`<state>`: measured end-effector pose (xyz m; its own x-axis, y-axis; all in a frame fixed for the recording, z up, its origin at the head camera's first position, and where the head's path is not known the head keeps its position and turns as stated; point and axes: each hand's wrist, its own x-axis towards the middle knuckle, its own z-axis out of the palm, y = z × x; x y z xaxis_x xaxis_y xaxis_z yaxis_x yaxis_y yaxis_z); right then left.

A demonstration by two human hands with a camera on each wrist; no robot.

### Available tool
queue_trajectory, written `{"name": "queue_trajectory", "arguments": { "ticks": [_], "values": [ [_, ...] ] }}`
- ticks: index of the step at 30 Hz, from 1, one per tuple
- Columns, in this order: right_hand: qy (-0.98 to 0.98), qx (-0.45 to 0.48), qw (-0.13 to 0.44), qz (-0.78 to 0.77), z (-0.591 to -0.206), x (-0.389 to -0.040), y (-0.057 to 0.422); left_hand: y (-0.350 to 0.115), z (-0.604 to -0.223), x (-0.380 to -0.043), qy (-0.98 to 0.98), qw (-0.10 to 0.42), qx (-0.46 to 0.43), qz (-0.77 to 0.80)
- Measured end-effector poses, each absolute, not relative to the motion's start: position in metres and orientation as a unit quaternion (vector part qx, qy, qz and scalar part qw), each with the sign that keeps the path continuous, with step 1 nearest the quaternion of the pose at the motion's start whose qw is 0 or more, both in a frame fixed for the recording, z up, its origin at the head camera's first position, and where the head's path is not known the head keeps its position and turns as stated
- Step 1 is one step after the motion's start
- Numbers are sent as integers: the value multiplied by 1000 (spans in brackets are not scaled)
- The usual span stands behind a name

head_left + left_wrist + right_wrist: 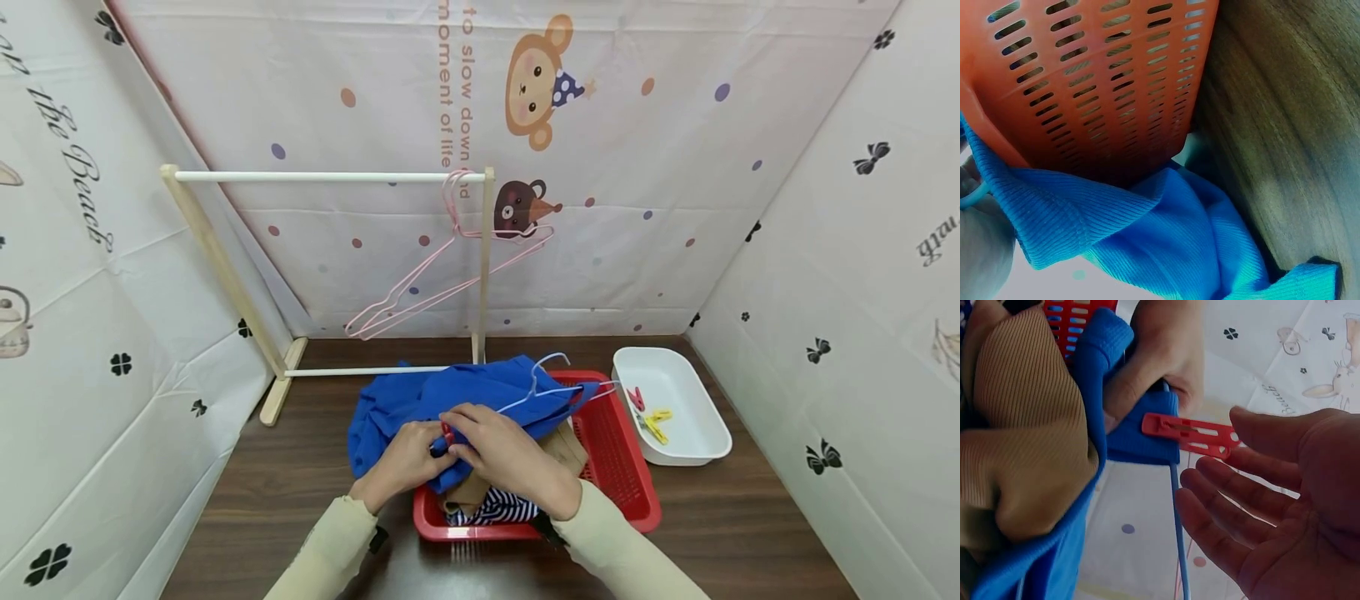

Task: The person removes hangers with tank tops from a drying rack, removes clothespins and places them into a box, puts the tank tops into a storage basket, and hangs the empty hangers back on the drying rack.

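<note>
A blue garment [465, 387] lies over a red basket [618, 467], with a pale blue wire hanger [534, 392] on it. In the right wrist view, an edge of the blue cloth is folded over the hanger wire [1180, 544]. My left hand [408, 458] holds that folded edge and the wire between thumb and fingers. A red clothespin [1188, 432] sits on the fold beside the left thumb. My right hand [498, 450] pinches the clothespin's outer end between thumb and index finger; its other fingers are spread loosely.
Tan [562, 450] and striped [495, 507] clothes lie in the basket. A white tub [701, 400] at right contains red and yellow clothespins [656, 423]. Behind stands a rack with a white bar [322, 177], pink hangers [408, 296] hanging at its right end.
</note>
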<state>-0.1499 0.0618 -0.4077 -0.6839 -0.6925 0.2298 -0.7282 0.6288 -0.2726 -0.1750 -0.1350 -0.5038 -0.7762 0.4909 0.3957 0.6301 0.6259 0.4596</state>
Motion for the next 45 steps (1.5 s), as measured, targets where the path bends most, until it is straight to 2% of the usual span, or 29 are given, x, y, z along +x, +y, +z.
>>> {"name": "queue_trajectory", "arguments": {
  "ticks": [12,21,30,37,45],
  "values": [
    [-896,392,79,192,-413,-154,55,-135,-505,-175,-897,125,-306,-292],
    [-869,405,135,248,-420,-157,58,-135,-509,-175,-889,133,-325,-294],
    [-857,405,165,272,-424,-158,61,-135,-507,-173,-896,113,-314,-292],
    [-844,382,190,326,-409,-154,72,-134,-506,-175,-895,114,-319,-289],
    [-861,336,226,307,-385,-146,104,-134,-504,-174,-905,95,-304,-283]
  ]
}}
